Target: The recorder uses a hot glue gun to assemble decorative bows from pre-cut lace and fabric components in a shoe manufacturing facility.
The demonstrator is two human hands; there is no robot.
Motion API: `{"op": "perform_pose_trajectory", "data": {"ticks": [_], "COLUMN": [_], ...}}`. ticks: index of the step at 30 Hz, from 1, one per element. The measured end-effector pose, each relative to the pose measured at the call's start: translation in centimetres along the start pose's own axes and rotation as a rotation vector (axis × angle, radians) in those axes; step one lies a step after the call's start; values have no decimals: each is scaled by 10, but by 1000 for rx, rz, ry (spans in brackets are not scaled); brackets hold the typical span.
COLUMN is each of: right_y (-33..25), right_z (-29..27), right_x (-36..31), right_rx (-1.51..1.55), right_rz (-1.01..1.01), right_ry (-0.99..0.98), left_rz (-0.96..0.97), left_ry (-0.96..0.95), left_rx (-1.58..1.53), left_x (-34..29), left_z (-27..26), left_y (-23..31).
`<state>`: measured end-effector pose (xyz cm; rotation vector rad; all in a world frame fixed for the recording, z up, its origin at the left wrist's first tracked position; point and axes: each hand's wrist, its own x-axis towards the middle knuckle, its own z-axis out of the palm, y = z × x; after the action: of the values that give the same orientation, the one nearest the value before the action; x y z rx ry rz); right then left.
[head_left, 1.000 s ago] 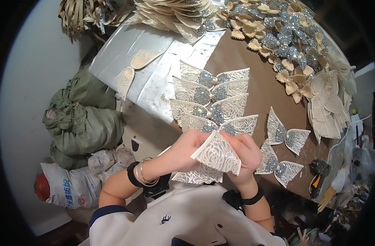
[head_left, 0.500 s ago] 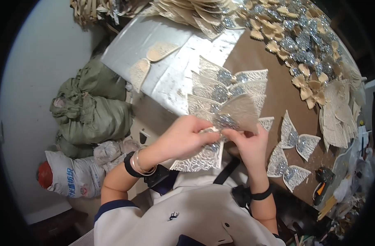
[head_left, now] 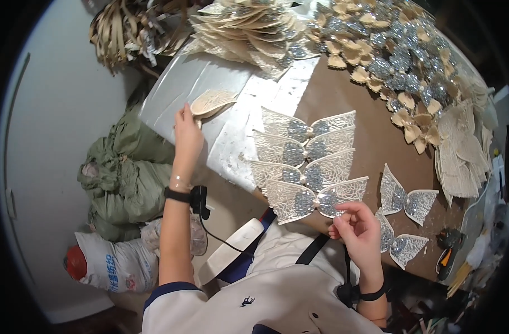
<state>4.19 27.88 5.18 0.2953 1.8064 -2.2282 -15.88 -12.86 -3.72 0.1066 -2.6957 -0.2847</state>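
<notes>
My left hand (head_left: 188, 131) reaches to the far left and pinches the near end of a plain beige lace bow piece (head_left: 212, 104) at the silver sheet. Part of that piece is hidden behind the fingers. Several large lace bows, each with a smaller silver glitter bow at its middle, overlap in a column at the centre. The nearest lace bow (head_left: 290, 206) lies flat on top. Beside its right wing my right hand (head_left: 357, 229) is curled, thumb against forefinger; whether a small thing is between them is hidden.
Two finished bows (head_left: 420, 206) lie right, near a black and orange glue gun (head_left: 448, 250). Glitter bows (head_left: 396, 61) heap at the far right, beside stacked lace pieces (head_left: 460, 156). Another lace stack (head_left: 246, 33) stands far back. Green sacks (head_left: 129, 172) sit left of the table.
The bow that both hands held now lies at the near end of the column. My left hand has moved far left to the plain piece; the right has drawn slightly nearer.
</notes>
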Motion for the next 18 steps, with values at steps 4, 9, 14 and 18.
{"op": "perform_pose_trajectory", "data": {"ticks": [4, 9, 14, 18], "right_y": [1, 1, -1, 5], "right_z": [-6, -5, -14, -19], "right_x": [-4, -1, -6, -4], "right_rx": [-42, -57, -133, -48], "right_rz": [21, -10, -52, -9], "right_ry": [53, -56, -84, -17], "left_rz": [145, 465, 633, 460], "left_ry": [-7, -574, -909, -1249], "left_rx": [-96, -567, -362, -229], "left_x": [14, 46, 58, 69], "left_z": [-34, -49, -16, -14], "left_y": [60, 177, 219, 223]}}
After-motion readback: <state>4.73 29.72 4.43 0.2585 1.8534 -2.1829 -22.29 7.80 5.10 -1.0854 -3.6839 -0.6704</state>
